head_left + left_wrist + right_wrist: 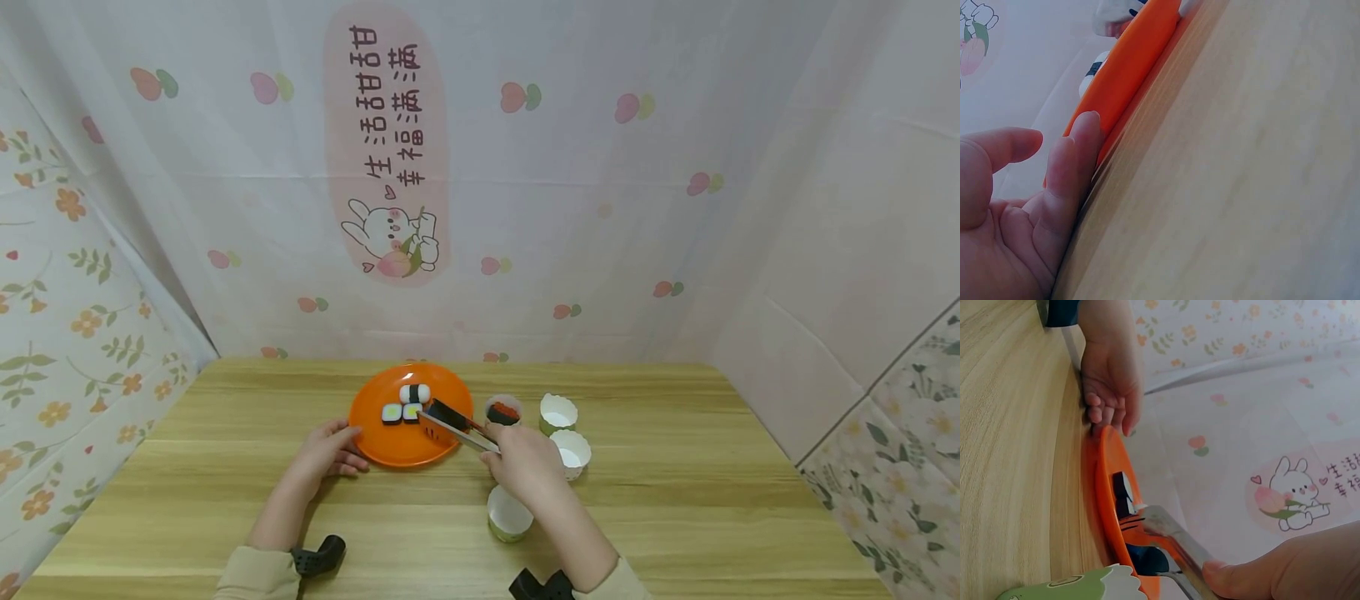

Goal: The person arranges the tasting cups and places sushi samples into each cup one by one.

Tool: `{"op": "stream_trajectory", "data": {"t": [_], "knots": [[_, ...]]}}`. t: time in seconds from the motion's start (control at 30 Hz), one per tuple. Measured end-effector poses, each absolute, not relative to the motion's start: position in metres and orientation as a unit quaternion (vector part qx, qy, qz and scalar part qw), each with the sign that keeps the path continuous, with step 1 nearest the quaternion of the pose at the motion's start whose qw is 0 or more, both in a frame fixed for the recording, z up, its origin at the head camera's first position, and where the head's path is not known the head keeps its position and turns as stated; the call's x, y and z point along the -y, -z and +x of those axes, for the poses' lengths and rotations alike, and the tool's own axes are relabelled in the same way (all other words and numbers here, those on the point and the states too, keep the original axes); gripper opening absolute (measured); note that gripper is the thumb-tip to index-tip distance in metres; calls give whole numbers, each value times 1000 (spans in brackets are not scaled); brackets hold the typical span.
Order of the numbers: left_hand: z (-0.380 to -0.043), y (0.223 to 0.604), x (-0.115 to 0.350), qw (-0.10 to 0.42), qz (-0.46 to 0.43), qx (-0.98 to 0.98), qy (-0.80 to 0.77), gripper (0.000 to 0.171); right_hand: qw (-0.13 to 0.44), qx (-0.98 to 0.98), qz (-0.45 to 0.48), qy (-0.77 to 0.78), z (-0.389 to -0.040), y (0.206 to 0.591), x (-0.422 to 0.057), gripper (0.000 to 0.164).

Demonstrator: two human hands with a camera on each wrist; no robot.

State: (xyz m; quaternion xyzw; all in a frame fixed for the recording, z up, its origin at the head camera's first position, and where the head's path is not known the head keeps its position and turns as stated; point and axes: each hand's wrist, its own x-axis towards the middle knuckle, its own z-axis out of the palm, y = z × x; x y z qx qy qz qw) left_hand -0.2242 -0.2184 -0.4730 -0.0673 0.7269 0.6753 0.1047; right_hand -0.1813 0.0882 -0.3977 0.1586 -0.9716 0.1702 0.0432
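My left hand (330,450) rests at the left rim of an orange plate (375,442); in the left wrist view its fingertips (1088,125) are right at the rim and the thumb is apart from it. My right hand (528,462) grips metal tongs (480,440), whose slotted end reaches over the plate's right side. A dark piece (1147,559) shows by the tongs' end; I cannot tell what it is. On the plate lie two square toy sushi rolls (392,414) with yellow centres, and a white toy sushi (415,393) with a black band.
Right of the plate stands a paper cup holding a black toy sushi with red topping (506,410). Farther right are two white-lined cups (558,410), one before the other. Another cup (511,512) stands nearer, beside my right forearm. A printed curtain (562,208) hangs behind the table.
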Motion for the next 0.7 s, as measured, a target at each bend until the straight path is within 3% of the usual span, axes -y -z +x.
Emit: {"op": "stream_trajectory", "data": {"t": [0.7], "knots": [[-224, 474, 219, 106, -56, -727, -676, 49, 59, 969, 166, -171, -180, 394, -92, 36]]}}
